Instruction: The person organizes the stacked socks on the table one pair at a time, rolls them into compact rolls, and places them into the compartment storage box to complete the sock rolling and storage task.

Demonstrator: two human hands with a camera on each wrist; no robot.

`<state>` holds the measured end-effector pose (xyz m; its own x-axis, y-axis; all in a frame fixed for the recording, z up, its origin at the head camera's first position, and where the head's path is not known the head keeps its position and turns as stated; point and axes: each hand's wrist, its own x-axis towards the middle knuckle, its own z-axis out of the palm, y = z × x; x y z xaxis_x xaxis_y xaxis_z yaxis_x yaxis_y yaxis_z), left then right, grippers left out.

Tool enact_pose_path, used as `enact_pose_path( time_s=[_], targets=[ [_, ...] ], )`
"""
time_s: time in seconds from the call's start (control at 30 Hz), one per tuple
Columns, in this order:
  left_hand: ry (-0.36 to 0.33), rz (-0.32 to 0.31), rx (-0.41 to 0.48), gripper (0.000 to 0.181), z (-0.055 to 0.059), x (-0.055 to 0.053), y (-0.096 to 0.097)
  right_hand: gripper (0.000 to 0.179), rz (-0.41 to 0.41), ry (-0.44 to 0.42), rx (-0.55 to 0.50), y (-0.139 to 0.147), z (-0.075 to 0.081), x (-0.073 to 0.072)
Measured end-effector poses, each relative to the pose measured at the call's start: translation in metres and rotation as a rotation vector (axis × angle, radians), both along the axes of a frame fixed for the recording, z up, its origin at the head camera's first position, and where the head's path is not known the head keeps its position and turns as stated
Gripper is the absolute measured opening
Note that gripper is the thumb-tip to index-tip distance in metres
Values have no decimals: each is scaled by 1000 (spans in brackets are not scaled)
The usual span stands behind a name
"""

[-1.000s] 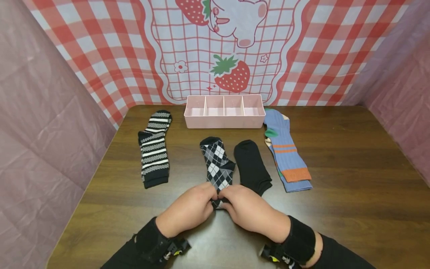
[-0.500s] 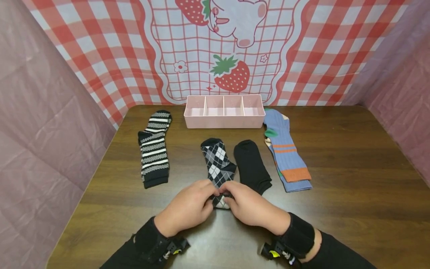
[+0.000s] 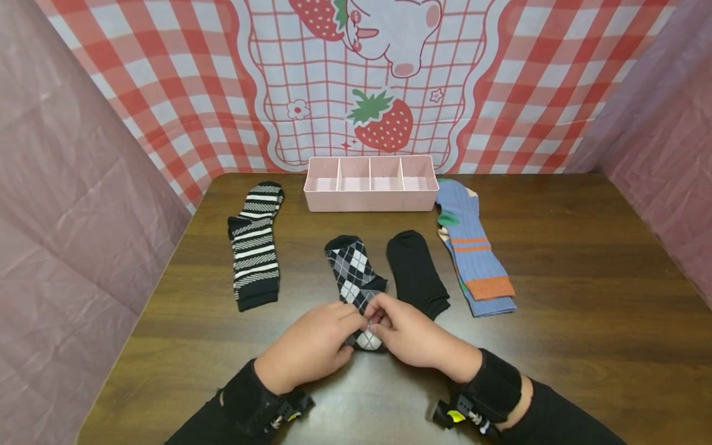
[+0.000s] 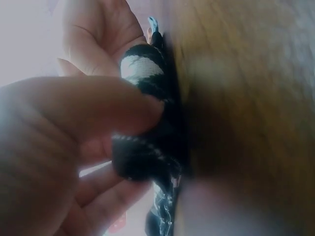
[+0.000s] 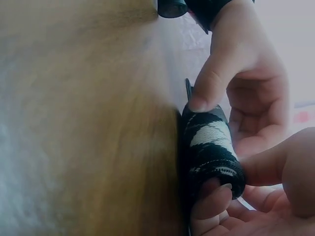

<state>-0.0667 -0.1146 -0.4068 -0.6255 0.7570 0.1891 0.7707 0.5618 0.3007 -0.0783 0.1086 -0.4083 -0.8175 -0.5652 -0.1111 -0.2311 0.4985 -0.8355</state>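
A black, grey and white argyle sock (image 3: pixel 349 269) lies in the middle of the table, toe pointing away from me. My left hand (image 3: pixel 311 342) grips the left side of its near end, thumb below and fingers on top. On the other side, my right hand (image 3: pixel 411 332) pinches the same end between thumb and fingers. Both wrist views show that end as a thick roll; in the right wrist view the rolled sock (image 5: pixel 214 135) sits between the two hands. Just right of the argyle sock is a black ankle sock (image 3: pixel 416 272), partly behind my right hand.
A pink box (image 3: pixel 371 201) with several compartments stands at the table's back edge. To the left lies a black-and-white striped sock (image 3: pixel 257 247). Blue socks with orange bands (image 3: pixel 478 247) overlap on the right. Checked cloth (image 3: pixel 183 80) hangs behind the wooden table (image 3: pixel 578 278).
The argyle sock has slid slightly towards me, its toe swinging a little left. Both hands have shifted their fingers on its near end. The other socks stay put.
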Motion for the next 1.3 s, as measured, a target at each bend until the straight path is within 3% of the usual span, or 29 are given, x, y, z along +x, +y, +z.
enact_pose_path(
  time_s=[0.2,0.5,0.73,1.1,1.3],
  targets=[
    [-2,23,15,28,-1,2,0,5,-13,23,35,-2,1,1],
    [-122,92,72,27,-2,0,0,11,-24,193,129,-3,1,6],
    [-217,148,117,26,-4,-2,-1,32,8,305,166,-3,3,8],
    [-320,188,114,24,-4,-2,1,27,33,345,188,-4,3,9],
    [-285,173,122,23,-5,-1,1,21,27,353,206,-3,2,8]
  ],
)
